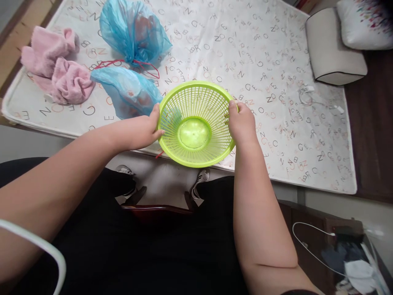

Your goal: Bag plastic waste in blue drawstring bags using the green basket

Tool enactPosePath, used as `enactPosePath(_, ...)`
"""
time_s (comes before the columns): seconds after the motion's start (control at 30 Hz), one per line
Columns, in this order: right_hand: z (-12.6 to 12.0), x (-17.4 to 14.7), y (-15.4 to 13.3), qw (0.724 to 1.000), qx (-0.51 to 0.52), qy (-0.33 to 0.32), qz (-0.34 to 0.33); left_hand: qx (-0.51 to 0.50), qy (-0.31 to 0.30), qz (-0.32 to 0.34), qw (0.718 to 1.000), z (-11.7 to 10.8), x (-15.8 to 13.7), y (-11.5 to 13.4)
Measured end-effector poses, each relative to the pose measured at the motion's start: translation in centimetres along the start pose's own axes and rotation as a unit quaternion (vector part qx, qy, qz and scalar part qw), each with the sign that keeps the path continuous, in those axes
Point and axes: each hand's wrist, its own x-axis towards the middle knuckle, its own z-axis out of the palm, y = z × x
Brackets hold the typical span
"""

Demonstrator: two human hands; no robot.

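A lime-green plastic colander basket [194,164] hangs over the near edge of the mattress, its hollow facing up and nothing inside. My left hand [149,130] grips its left rim, fingers partly hidden beneath. On the opposite rim my right hand [242,122] is closed, thumb on top. Just beyond my left hand lies a blue plastic bag [130,92] with roundish reddish contents showing through. Farther back sits a second, fuller blue plastic bag [135,32], gathered at its neck near a red drawstring [109,63].
A crumpled pink cloth [58,65] lies at the left of the letter-printed mattress [291,135]. Toward the right are a white cable [307,96], a beige cushion [334,49] and a white pillow [365,24]. A dark cabinet [310,233] stands at lower right, with cables and small items.
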Motion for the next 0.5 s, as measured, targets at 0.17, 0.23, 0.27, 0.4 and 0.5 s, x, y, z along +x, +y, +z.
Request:
enactPosePath(0.17,-0.2,0.2,0.1,1.0,-0.006,0.01,-0.001,-0.021,0.004,0.002,1.0,-0.5,-0.3,0.5)
enactPosePath(0.23,-0.7,0.2,0.2,1.0,-0.006,0.006,0.005,-0.028,0.011,0.012,0.999,-0.9,-0.6,0.8)
enactPosePath(0.27,-1.1,0.3,0.2,1.0,-0.004,0.0,0.008,-0.034,0.016,0.019,0.999,-1.2,-0.8,0.9)
enactPosePath(0.4,-2.5,0.3,0.2,1.0,0.007,-0.027,0.014,-0.065,0.034,0.047,0.996,-1.8,-1.5,1.3)
enactPosePath(0.5,-3.2,0.2,0.0,0.999,-0.011,-0.034,0.034,-0.082,0.041,0.059,0.994,-1.8,-1.7,1.4)
